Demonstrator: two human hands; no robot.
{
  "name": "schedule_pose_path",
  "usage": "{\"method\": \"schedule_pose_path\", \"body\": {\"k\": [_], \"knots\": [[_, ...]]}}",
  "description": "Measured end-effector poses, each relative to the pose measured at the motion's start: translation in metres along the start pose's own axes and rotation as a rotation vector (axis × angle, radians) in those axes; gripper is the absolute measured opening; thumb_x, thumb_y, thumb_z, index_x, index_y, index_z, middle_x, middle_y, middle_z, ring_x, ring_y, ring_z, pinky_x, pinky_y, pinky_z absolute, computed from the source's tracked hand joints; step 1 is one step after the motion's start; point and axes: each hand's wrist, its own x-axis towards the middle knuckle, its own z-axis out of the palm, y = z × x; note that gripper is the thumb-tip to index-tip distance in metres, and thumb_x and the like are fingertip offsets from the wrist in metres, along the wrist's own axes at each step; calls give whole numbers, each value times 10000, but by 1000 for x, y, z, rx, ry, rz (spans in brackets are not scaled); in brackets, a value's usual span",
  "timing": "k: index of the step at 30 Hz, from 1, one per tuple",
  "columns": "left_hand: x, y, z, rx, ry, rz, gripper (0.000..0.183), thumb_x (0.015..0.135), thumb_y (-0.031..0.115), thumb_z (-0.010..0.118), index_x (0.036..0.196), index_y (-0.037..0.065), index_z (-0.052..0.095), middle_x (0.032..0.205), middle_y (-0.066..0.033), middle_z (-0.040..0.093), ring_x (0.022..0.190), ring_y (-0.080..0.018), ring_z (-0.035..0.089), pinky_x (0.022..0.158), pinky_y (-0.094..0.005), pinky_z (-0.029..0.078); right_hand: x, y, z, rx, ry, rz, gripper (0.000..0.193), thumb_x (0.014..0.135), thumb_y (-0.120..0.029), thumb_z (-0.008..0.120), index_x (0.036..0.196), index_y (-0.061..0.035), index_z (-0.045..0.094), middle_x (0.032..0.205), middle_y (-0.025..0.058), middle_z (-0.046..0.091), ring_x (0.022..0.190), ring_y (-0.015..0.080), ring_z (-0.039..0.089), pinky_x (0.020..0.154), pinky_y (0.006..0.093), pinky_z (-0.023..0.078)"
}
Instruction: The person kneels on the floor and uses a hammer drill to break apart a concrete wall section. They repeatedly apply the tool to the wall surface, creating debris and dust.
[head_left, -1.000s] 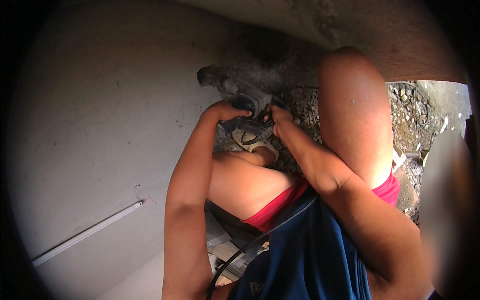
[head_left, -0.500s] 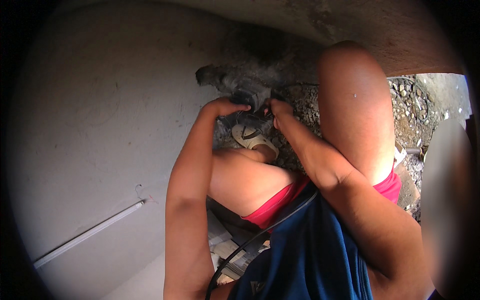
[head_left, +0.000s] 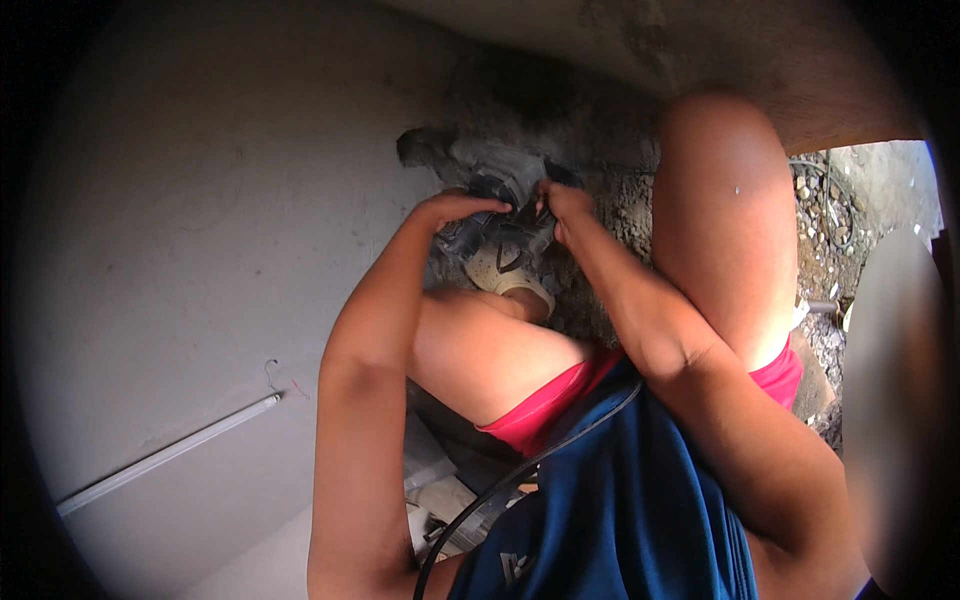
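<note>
The left hand [head_left: 462, 207] and right hand [head_left: 568, 207] are shifting slightly toward the broken patch [head_left: 425, 148] in the wall [head_left: 200, 250]; contact is apparently continuing at the same spot. The 2 grips are holding a dark object [head_left: 525, 216], which is sitting low beside the wall, just above the sandal [head_left: 490, 270]. It appears to be spanning left to right between the hands; shadow is obscuring its long axis and pointing direction.
</note>
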Motion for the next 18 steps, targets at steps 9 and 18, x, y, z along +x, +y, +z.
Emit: {"method": "schedule_pose_path", "body": {"k": [9,18], "knots": [[0,11,14,209,-14,-44,854,669,524,897,1308,4,671,1317,-161,679,1210,-265,638,1035,-366,490,-21,30,-17,157,75,93,211,807,-144,695,678,19,661,659,101,659,509,203,544,510,370,425],[-6,25,30,349,37,27,800,742,564,821,1313,25,667,1294,-154,688,1161,-258,660,995,-381,513,-28,18,-34,319,27,56,177,842,-116,693,736,22,655,637,102,627,549,216,594,530,368,472]]}}
